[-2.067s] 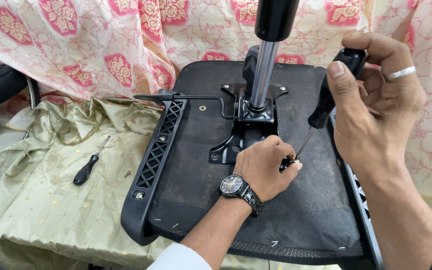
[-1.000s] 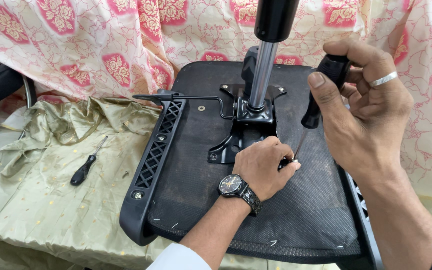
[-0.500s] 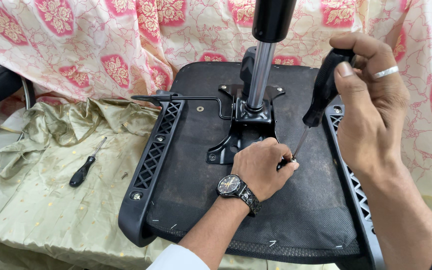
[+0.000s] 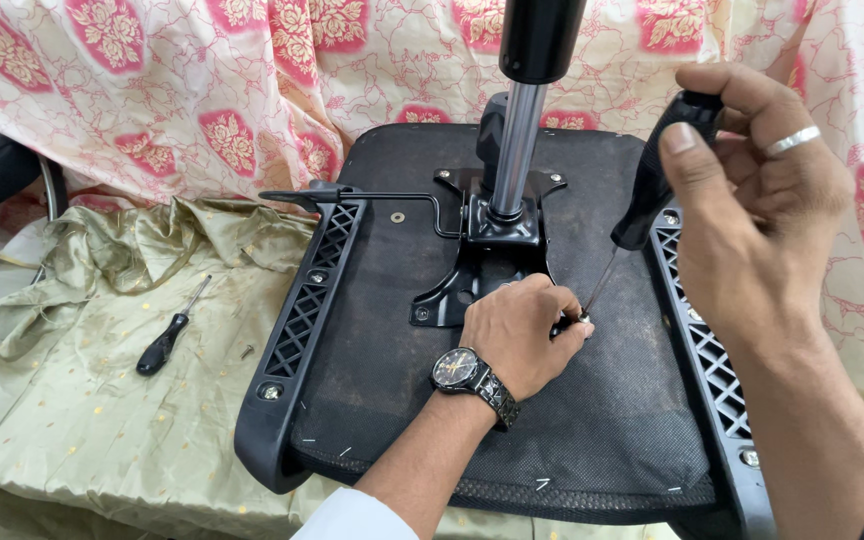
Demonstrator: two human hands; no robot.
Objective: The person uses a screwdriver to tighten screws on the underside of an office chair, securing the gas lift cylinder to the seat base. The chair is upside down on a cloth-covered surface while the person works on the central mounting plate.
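Screwdriver work on the underside of an upturned office chair seat.

At the left, a spare black-handled screwdriver (image 4: 165,343) is seen lying on the olive cloth (image 4: 72,420), with a small loose screw (image 4: 246,351) just beside it. On the black seat base (image 4: 372,400), below the mounting plate (image 4: 472,270) and gas-lift column (image 4: 517,140), the left hand (image 4: 520,335) is curled, its fingertips pinched at the driver's tip, where a screw seems to be steadied; the screw itself is hidden. The right hand (image 4: 757,215) is clenched around the black handle of the tilted screwdriver in use (image 4: 642,205). The screw-driving step is judged to be in hand; steady downward pressure and an aligned shaft would be called for next.
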